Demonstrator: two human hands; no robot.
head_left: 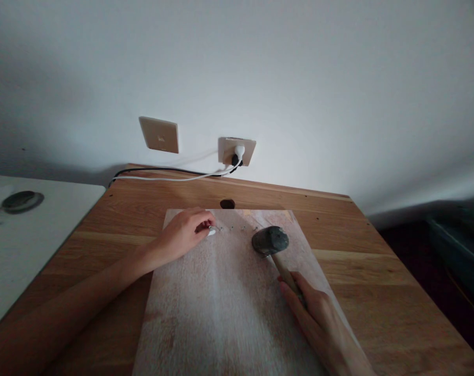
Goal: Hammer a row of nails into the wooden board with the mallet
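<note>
My right hand [313, 308] is wrapped around the handle of a mallet [271, 240] with a black head. The mallet's head is over the upper right part of a pale, worn board [205, 313]. At the board's far left, my left hand [185, 232] has its thumb and fingers pinched together. Between its fingertips is a small, shiny piece that looks like a nail [210, 228], partly hidden by the fingers. Several small nails [243, 228] stand in a row across the board's far end, between the left hand and the mallet's head.
Beneath the board is a wooden table [354, 271] with a round cable hole [227, 203]. White and black cables [174, 178] run along its back edge to a wall socket [237, 150]. A blank-looking wall plate [159, 134] sits left of it. A white surface [44, 235] adjoins on the left.
</note>
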